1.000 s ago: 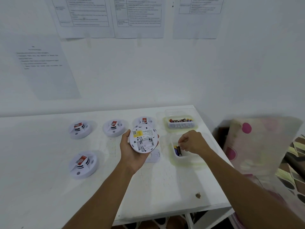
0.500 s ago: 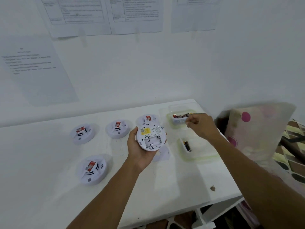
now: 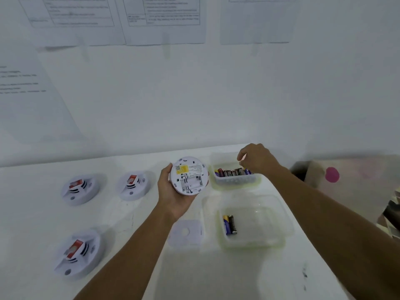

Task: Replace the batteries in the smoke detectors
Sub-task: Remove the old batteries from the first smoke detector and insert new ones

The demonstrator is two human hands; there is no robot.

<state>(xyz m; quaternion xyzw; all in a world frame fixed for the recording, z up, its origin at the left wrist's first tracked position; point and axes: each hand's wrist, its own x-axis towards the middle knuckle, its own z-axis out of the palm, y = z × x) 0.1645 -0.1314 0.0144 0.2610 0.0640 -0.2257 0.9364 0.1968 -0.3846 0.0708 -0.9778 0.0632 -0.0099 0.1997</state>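
My left hand [image 3: 173, 195] holds a white smoke detector [image 3: 188, 175] back side up, showing a yellow label and an empty battery bay. My right hand [image 3: 257, 159] hovers with fingers curled over the far clear tub [image 3: 234, 181], which holds several batteries [image 3: 232, 172]; whether it grips one I cannot tell. The near clear tub [image 3: 259, 226] holds two batteries [image 3: 229, 224]. A white square cover [image 3: 186, 233] lies on the table below the held detector.
Three more white detectors rest face up on the white table [image 3: 194, 273]: far left [image 3: 79, 189], far middle [image 3: 134, 184], near left [image 3: 76, 254]. Printed sheets [image 3: 164, 20] hang on the wall. A spotted fabric thing [image 3: 350, 187] stands off the table's right edge.
My right hand left the near tub, where two batteries now lie, and reached up over the far tub of batteries. The left hand kept holding the detector.
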